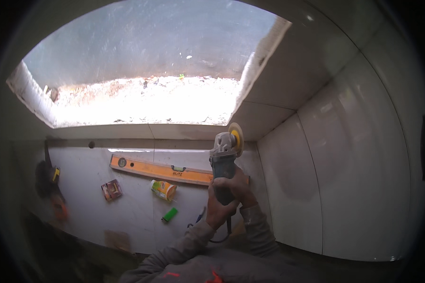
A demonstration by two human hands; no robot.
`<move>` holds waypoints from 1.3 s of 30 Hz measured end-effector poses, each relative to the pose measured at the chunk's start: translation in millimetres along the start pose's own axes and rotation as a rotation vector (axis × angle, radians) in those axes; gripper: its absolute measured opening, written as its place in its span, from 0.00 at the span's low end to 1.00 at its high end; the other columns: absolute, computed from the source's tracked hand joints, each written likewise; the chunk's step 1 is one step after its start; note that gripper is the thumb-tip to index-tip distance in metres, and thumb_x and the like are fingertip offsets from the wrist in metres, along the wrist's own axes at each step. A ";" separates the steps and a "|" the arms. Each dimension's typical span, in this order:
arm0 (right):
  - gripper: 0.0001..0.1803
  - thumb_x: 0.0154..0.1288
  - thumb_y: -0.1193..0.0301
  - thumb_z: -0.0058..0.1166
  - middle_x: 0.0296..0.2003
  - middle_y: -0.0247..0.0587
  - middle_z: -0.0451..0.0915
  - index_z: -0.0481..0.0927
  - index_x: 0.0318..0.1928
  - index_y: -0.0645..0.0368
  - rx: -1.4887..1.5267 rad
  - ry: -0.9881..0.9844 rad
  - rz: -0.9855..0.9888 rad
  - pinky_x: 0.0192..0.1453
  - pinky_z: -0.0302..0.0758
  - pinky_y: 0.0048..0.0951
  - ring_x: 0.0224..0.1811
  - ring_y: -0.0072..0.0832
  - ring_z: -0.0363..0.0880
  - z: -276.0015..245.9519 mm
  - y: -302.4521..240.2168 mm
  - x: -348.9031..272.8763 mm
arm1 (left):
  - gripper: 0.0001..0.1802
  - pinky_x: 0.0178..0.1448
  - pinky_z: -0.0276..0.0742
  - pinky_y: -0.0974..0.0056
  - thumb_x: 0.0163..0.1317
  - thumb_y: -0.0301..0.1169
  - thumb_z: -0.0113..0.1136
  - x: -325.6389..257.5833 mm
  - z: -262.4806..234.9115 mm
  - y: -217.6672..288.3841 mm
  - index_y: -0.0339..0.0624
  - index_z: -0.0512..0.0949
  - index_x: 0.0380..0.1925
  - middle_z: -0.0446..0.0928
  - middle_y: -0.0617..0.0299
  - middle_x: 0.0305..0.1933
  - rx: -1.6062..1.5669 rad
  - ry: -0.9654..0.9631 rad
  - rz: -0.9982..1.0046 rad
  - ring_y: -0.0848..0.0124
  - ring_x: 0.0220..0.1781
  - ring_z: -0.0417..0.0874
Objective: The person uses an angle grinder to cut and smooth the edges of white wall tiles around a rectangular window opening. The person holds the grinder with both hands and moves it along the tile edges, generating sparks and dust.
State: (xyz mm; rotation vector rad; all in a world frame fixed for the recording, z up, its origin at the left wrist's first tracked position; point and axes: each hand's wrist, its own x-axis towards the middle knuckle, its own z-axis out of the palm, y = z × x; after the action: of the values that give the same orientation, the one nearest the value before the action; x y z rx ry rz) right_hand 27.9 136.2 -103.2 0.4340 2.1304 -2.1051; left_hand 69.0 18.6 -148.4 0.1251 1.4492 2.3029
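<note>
An angle grinder [223,162] with a grey head and dark body points away from me, raised over the tiled surface. Its yellow and pale disc [237,138] faces right, near the lower right corner of the window opening. My left hand [218,207] wraps the rear of the body from the left. From the right, my right hand [240,188] closes round the same body. Below my hands hangs a dark cord [228,227]. An orange spirit level [160,169] lies behind the grinder, its right part hidden by it.
On the tiled ledge [137,212] lie a small patterned pack [111,190], a yellow and white cup [164,189] and a green lighter [169,215]. Dark tools [49,181] sit at the far left. A bright window opening [146,99] is ahead; a tiled wall [293,174] rises on the right.
</note>
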 end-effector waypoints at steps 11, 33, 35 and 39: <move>0.37 0.49 0.62 0.71 0.48 0.40 0.80 0.74 0.59 0.65 -0.024 0.019 0.106 0.58 0.76 0.31 0.50 0.28 0.80 -1.2 -1.0 10.6 | 0.58 0.66 0.77 0.56 0.50 0.35 0.76 10.5 -9.9 12.0 0.37 0.45 0.73 0.69 0.42 0.64 0.053 -0.018 -0.157 0.57 0.65 0.76; 0.31 0.49 0.65 0.71 0.43 0.38 0.81 0.76 0.54 0.62 -0.043 0.096 0.227 0.53 0.78 0.30 0.45 0.28 0.82 7.3 -13.5 22.2 | 0.62 0.68 0.74 0.55 0.48 0.34 0.79 28.1 -16.5 17.6 0.35 0.43 0.74 0.68 0.42 0.65 -0.078 -0.020 -0.151 0.56 0.68 0.75; 0.30 0.50 0.65 0.71 0.42 0.38 0.81 0.76 0.54 0.62 -0.036 0.090 0.265 0.53 0.78 0.30 0.45 0.27 0.82 11.4 -19.9 23.8 | 0.62 0.68 0.74 0.55 0.47 0.35 0.79 27.1 -17.7 19.5 0.35 0.44 0.74 0.68 0.42 0.66 -0.092 -0.016 -0.213 0.55 0.68 0.75; 0.29 0.50 0.65 0.70 0.41 0.37 0.82 0.76 0.53 0.62 -0.047 0.102 0.272 0.53 0.78 0.30 0.44 0.27 0.82 12.8 -21.3 26.2 | 0.63 0.69 0.74 0.54 0.47 0.36 0.79 31.8 -22.9 26.5 0.35 0.44 0.74 0.67 0.42 0.66 -0.100 -0.032 -0.260 0.55 0.68 0.74</move>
State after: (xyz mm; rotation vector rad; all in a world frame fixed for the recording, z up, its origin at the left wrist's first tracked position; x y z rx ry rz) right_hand -4.6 126.8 -90.5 0.7913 2.0322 -1.9167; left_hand 25.5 1.8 -140.0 -0.0520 1.2507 2.1454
